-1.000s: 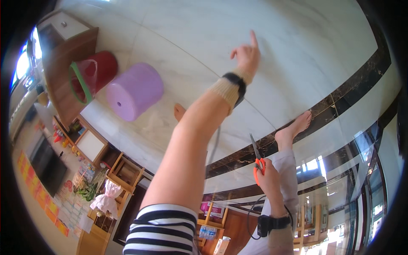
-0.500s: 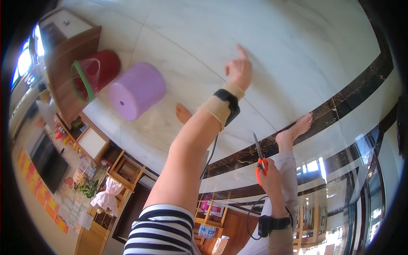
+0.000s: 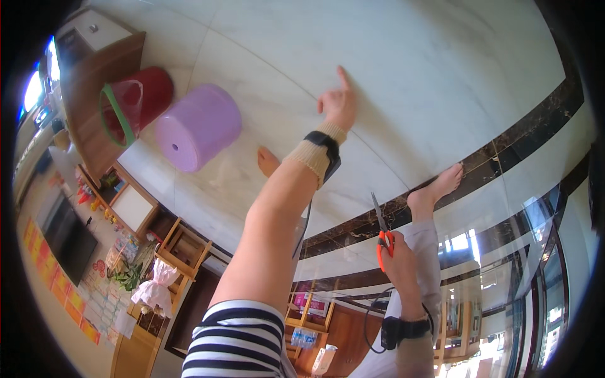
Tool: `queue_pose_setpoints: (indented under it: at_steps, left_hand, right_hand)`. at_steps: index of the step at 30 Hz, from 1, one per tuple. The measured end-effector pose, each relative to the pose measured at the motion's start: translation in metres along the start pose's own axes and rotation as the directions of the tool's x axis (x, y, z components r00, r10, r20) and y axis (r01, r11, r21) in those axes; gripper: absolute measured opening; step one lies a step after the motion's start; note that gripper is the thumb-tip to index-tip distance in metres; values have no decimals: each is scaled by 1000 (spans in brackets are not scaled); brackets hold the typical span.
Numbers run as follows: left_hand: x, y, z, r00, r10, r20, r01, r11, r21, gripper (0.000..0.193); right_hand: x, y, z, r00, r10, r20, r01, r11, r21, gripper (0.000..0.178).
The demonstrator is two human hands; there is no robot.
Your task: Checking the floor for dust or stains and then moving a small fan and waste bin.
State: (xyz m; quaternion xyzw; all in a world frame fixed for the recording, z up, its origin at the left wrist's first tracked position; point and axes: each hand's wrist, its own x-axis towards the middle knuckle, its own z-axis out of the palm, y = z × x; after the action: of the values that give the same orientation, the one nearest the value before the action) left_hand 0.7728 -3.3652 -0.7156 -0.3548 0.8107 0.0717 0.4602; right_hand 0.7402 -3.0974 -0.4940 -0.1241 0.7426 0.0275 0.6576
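My left hand [image 3: 339, 108] reaches out over the pale marble floor [image 3: 277, 38], index finger stretched out and the other fingers partly curled. It holds nothing; whether the fingertip touches the floor is unclear. A pair of scissors [image 3: 379, 214] with orange and black handles is gripped in my right hand [image 3: 401, 263], closer to me. Its dark blades point away from me and look almost together. Both of my wrists carry a black strapped device over a beige cuff.
At the left stand a purple stool [image 3: 200, 126] and a dark red bin [image 3: 150, 94] with a green rim and a clear bag, beside a brown wooden cabinet [image 3: 94, 94]. My bare feet rest on the floor. A dark marble border [image 3: 485, 165] curves across the right.
My left hand has shifted slightly left, its index finger still extended. The scissors have moved a little left and up, still in my right hand. The whole view has shifted slightly.
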Motion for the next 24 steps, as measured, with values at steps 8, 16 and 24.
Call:
queue_pose_setpoints:
  at_steps: [8,16,24]
  left_hand:
    - [51,9,-43,962,129,-242,-176,967,-184,85]
    - [27,3,-37,965,103,-240,-179,930,-320,74]
    - [35,-7,-60,970,88,-227,-171,910,-379,70]
  right_hand:
    - [1,-3,-2,1000,23,-20,-22,1000,14,41]
    - [0,1,-1,998,-10,-63,15,997,70,41]
    - [-1,0,-3,997,-31,-65,35,997,67,38]
